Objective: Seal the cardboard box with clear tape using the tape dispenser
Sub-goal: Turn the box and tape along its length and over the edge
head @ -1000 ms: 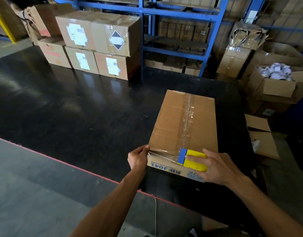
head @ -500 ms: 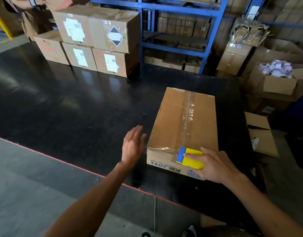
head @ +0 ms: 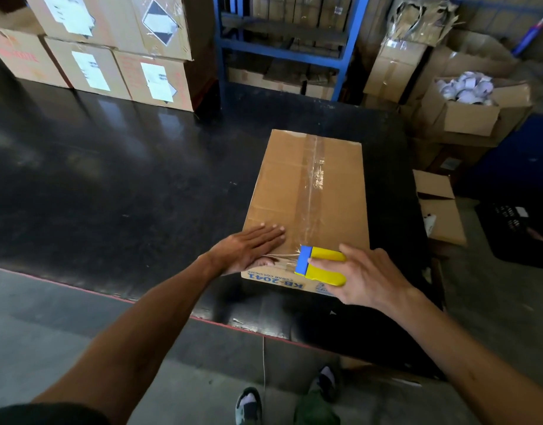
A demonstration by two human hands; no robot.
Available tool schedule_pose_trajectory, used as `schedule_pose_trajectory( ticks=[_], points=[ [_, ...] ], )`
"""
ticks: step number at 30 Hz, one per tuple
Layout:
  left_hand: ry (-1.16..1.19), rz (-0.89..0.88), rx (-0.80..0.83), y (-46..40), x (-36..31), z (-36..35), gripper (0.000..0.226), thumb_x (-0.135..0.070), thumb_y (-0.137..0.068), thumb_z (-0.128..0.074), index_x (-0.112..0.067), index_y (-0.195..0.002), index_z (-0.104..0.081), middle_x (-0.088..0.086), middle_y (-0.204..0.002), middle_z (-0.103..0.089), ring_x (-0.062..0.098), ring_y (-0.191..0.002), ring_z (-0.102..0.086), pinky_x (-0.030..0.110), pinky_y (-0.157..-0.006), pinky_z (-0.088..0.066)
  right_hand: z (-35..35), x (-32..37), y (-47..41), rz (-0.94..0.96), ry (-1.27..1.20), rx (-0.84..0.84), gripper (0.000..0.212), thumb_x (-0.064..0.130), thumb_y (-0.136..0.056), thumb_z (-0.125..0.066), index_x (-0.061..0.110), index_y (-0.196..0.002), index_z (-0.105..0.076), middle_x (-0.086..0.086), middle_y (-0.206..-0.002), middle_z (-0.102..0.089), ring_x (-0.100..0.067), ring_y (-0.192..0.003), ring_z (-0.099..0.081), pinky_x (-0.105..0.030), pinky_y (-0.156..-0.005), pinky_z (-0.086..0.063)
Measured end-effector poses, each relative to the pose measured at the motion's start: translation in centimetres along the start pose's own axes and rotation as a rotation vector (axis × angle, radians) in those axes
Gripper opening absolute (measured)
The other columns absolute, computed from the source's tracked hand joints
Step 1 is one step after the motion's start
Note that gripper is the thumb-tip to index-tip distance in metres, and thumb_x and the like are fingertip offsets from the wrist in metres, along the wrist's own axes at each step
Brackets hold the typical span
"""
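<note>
Cardboard box [head: 310, 194] at frame centre on a black table [head: 110, 185], clear tape [head: 314, 179] along its top seam, left hand [head: 248, 248] flat on its near left corner, right hand [head: 368, 277] gripping yellow-and-blue tape dispenser [head: 320, 265] at the near edge, stacked labelled boxes [head: 110, 50] upper left.

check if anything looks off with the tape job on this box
The clear tape along the cardboard box seam is wrinkled midway, and near the tape dispenser it looks bunched into strands.
</note>
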State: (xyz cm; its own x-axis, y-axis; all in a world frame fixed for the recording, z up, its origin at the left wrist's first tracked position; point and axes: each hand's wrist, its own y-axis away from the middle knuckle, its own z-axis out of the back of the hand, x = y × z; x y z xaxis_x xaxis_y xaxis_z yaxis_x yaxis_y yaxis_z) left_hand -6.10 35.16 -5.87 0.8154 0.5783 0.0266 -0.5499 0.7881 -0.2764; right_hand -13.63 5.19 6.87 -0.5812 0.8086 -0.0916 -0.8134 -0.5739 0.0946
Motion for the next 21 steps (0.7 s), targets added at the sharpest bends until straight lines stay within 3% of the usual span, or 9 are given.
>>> schedule_pose_trajectory(
  ticks=[4, 9, 14, 17, 21],
  points=[
    [0.008, 0.014, 0.006, 0.1, 0.0, 0.1, 0.063, -0.049, -0.102, -0.045, -0.009, -0.151, -0.040, 0.009, -0.159, -0.036, 0.022, -0.148, -0.031, 0.041, -0.122, -0.025, 0.6, -3.2, 2.7, -0.037, -0.032, 0.012, 0.060, 0.056, -0.066, -0.074, 0.049, -0.124, -0.061, 0.000, -0.079, -0.053, -0.024, -0.054, -0.056, -0.030, -0.044, -0.043],
    [0.017, -0.008, 0.041, 0.1, 0.7, 0.2, 0.065, -0.048, -0.103, -0.042, -0.009, -0.154, -0.034, 0.009, -0.161, -0.030, 0.025, -0.151, -0.023, 0.046, -0.123, -0.022, -0.8, -8.0, 8.5, -0.083, -0.064, 0.047, 0.071, 0.049, -0.065, -0.080, 0.047, -0.130, -0.052, -0.004, -0.086, -0.055, -0.022, -0.050, -0.053, -0.028, -0.039, -0.041],
    [-0.024, -0.128, 0.201, -0.3, 1.9, 1.9, 0.069, -0.043, -0.107, -0.036, -0.004, -0.158, -0.011, 0.013, -0.167, -0.008, 0.026, -0.154, -0.003, 0.048, -0.124, -0.017, -1.9, -8.4, 8.6, -0.074, -0.078, 0.028, 0.072, 0.047, -0.061, -0.084, 0.043, -0.128, -0.056, -0.006, -0.089, -0.058, -0.022, -0.054, -0.055, -0.028, -0.041, -0.043],
    [-0.093, -0.199, 0.142, -2.8, 0.0, 2.1, 0.072, -0.045, -0.105, -0.038, 0.001, -0.156, -0.017, 0.018, -0.165, -0.012, 0.031, -0.154, -0.005, 0.049, -0.124, -0.012, -2.0, -8.6, 8.7, -0.071, -0.074, -0.001, 0.067, 0.049, -0.061, -0.081, 0.042, -0.124, -0.062, -0.004, -0.087, -0.058, -0.022, -0.054, -0.056, -0.026, -0.045, -0.040],
    [-0.050, -0.298, 0.064, -9.8, -5.7, 0.0, 0.069, -0.046, -0.106, -0.033, 0.005, -0.152, -0.027, 0.021, -0.162, -0.020, 0.033, -0.152, -0.014, 0.046, -0.125, -0.009, -1.9, -8.8, 8.5, -0.080, -0.105, -0.008, 0.058, 0.056, -0.071, -0.059, 0.044, -0.128, -0.057, -0.003, -0.086, -0.056, -0.020, -0.055, -0.055, -0.023, -0.049, -0.030]
  ],
)
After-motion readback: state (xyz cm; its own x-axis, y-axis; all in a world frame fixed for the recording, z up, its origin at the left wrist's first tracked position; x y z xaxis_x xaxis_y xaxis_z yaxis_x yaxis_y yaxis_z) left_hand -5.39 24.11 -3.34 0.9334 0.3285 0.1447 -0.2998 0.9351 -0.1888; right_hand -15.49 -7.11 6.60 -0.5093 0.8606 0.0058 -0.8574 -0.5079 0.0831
